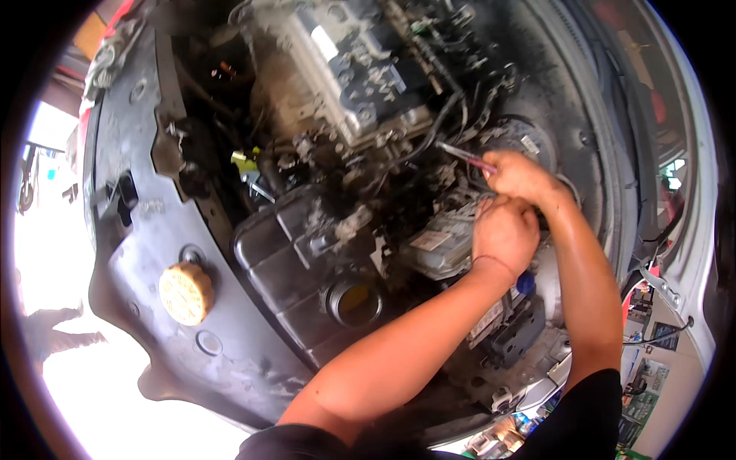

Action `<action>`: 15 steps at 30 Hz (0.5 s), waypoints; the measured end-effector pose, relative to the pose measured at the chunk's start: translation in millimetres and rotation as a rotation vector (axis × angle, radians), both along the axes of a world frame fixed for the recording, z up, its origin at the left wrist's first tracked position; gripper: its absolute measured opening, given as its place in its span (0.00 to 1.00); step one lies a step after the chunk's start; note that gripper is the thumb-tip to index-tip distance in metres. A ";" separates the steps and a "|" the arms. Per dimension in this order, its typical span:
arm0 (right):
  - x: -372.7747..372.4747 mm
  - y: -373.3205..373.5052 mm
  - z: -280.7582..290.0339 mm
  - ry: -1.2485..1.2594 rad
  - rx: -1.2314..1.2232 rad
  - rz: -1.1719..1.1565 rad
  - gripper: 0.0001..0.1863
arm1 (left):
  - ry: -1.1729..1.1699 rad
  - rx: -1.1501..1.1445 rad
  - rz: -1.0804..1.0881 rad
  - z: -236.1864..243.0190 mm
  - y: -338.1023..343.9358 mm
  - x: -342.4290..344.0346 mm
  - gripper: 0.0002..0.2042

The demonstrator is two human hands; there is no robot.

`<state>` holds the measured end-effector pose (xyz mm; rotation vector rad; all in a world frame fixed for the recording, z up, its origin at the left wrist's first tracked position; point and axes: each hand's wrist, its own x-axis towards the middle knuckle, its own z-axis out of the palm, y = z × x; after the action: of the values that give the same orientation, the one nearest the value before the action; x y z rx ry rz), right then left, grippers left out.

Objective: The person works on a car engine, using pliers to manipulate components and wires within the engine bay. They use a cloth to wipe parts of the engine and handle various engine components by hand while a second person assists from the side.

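My right hand (521,180) is closed around the red handle of a screwdriver (466,157), its metal shaft pointing left toward the cables beside the engine. Just below, my left hand (506,234) is curled into a fist over the metal-cased box (438,244). Its fingertips are turned away, so what it holds, if anything, is hidden. The two hands are close together, the left wrist crossing in front of the right forearm. A round black part (521,146) with a pale label lies behind the right hand.
The engine (326,57) fills the upper middle. A black plastic tank (280,245) has an uncapped round neck (355,300). On the grey front panel (142,253) rests a yellowish cap (186,294). Hoses and cables (452,107) run close to the tool's tip. The car's body edge curves along the right.
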<state>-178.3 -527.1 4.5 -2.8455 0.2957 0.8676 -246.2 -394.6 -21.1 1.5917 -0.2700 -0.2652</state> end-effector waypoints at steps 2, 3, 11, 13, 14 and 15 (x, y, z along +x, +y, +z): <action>-30.2 8.8 42.4 0.020 -0.090 -0.159 0.11 | -0.218 0.045 -0.090 -2.8 7.3 -2.6 0.07; -57.5 8.4 68.3 -0.020 -0.179 -0.203 0.11 | -0.224 0.027 -0.068 -1.0 3.7 -8.6 0.06; -296.0 104.7 131.5 -0.769 1.142 -1.198 0.06 | -0.292 0.117 -0.083 -25.2 11.1 9.0 0.08; -338.8 148.3 136.0 -0.920 1.320 -1.268 0.08 | -0.375 0.143 -0.058 -8.9 8.0 2.1 0.09; -354.1 167.4 136.7 -0.963 1.348 -1.262 0.09 | -0.423 0.148 -0.057 0.2 4.9 -0.1 0.10; -363.1 184.6 132.6 -0.975 1.411 -1.273 0.10 | -0.467 0.166 -0.056 7.4 6.7 -2.3 0.11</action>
<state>-541.4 -342.5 137.1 -1.0332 0.7470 -0.4820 -248.5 -387.9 -13.7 1.8004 -0.6671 0.0482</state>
